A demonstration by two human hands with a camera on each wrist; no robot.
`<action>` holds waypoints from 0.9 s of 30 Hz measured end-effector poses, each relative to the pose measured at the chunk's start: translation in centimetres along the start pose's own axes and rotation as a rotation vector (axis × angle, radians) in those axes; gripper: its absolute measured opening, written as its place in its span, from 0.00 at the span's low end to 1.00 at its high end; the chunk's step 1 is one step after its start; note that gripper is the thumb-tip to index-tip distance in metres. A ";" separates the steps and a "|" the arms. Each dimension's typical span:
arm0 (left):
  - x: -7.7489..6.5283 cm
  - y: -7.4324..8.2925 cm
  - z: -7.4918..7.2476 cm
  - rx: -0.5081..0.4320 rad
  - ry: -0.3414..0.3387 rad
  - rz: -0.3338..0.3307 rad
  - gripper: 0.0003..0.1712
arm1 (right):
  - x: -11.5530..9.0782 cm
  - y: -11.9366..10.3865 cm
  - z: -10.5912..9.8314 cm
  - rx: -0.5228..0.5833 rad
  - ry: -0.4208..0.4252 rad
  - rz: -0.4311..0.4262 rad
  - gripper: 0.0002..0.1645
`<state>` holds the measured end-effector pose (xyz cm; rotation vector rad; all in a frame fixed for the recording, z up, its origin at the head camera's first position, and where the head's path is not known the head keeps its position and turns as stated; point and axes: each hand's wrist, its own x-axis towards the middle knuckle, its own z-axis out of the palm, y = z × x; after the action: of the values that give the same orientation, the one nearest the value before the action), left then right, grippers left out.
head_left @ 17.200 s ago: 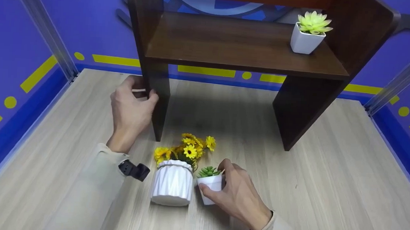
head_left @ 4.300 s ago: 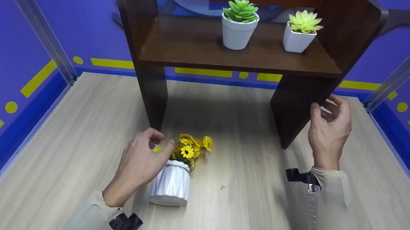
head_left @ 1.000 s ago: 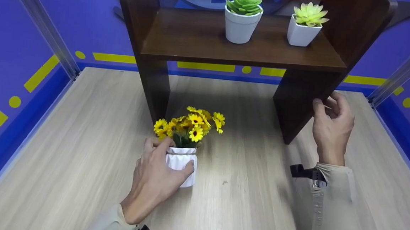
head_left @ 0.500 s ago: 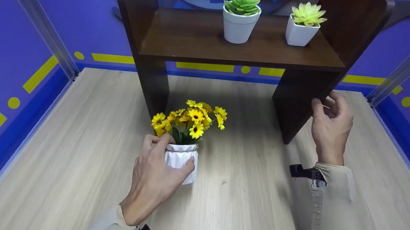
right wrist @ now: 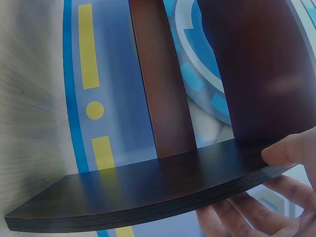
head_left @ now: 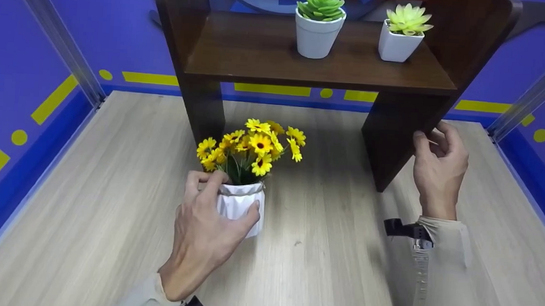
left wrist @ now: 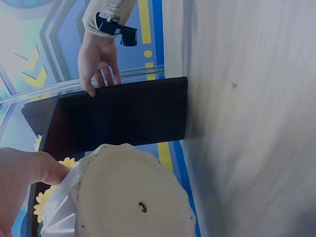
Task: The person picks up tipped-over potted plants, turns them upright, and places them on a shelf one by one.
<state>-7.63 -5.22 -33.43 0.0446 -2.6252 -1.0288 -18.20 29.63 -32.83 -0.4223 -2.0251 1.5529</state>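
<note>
My left hand [head_left: 206, 229] grips a ribbed white flowerpot [head_left: 238, 205], thumb on its near side, fingers at its rim. Yellow daisy-like flowers [head_left: 259, 145] stand out of it. In the left wrist view the pot's pale underside [left wrist: 133, 192] with a small hole is exposed, so it is off the table. My right hand [head_left: 441, 170] holds the right side panel [head_left: 397, 132] of a dark brown wooden shelf. Its thumb [right wrist: 284, 150] lies on the panel's inner face in the right wrist view, the fingers on the outer side.
On the shelf board [head_left: 245, 52] stand a green succulent in a round white pot [head_left: 317, 37] and a paler succulent in a square white pot [head_left: 399, 45]. The board's left part is bare. Below is a wood-grain table [head_left: 317, 269], with blue walls [head_left: 43, 25] around.
Earlier my right hand held the green succulent, which later stands on the shelf. My left hand then took the flowerpot and, over the last second, raised it toward the shelf. The right hand stays put.
</note>
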 end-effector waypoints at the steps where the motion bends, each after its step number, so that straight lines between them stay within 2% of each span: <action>1: 0.0 0.1 -0.1 -0.002 0.010 0.007 0.32 | 0.0 0.0 0.0 0.000 -0.001 0.001 0.20; 15: 0.3 1.0 -0.6 -0.034 0.120 0.090 0.33 | 0.0 0.0 -0.1 -0.008 -0.002 -0.014 0.19; 21: 0.6 1.6 -1.1 -0.054 0.180 0.138 0.34 | 0.0 0.0 -0.1 0.022 -0.006 -0.005 0.19; 27: 1.0 2.1 -1.5 -0.061 0.211 0.165 0.33 | 0.0 0.0 -0.1 0.041 -0.006 0.013 0.19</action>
<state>-7.90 -4.76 -30.70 -0.0726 -2.3628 -0.9890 -18.18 29.71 -32.78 -0.4164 -1.9952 1.6020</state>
